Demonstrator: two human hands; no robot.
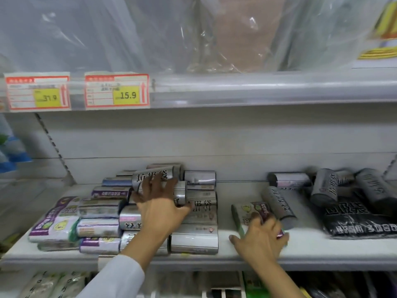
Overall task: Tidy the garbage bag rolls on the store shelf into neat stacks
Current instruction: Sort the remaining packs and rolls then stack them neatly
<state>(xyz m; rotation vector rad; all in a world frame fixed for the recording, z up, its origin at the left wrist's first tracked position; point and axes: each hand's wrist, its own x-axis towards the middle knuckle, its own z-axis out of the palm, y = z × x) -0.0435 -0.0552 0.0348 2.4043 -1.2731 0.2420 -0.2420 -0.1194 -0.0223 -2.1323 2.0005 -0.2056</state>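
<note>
Spanning the whole width of the view, the white store shelf (pixel 305 250) carries the garbage bag rolls in three groups. Largest is the main stack (pixel 150 214) at left and centre: silver and purple-labelled rolls laid lengthwise in rough tiers, its upper rear rows uneven. Well apart on the right lies a loose heap of dark rolls (pixel 343 190), some tilted, resting on a flat black pack (pixel 358 218). Between the two groups sits a single purple-labelled pack (pixel 251 211), angled to the shelf edge, with a grey roll (pixel 279 205) leaning just beside it.

The left hand (pixel 159 203), in a pale sleeve (pixel 122 276), reaches over the main stack; its fingers (pixel 150 181) are spread across the silver rolls, touching the tilted top roll (pixel 154 176) and steadying the tier beneath. The right hand (pixel 261 239) rests on the near end of the purple-labelled pack, its fingers curled over the wrapper, thumb splayed on the shelf.

The step in hand appears to be squaring the stack while gathering the stray pack. It is best done by keeping the left palm flat against the tier so that no cylinder rolls forward, turning the top roll parallel to its neighbours, then sliding the stray pack along the shelf rather than lifting it, and seating it beside like-labelled packs at the left. Glossy wrappers probably slip readily; pressure should be even.
</note>
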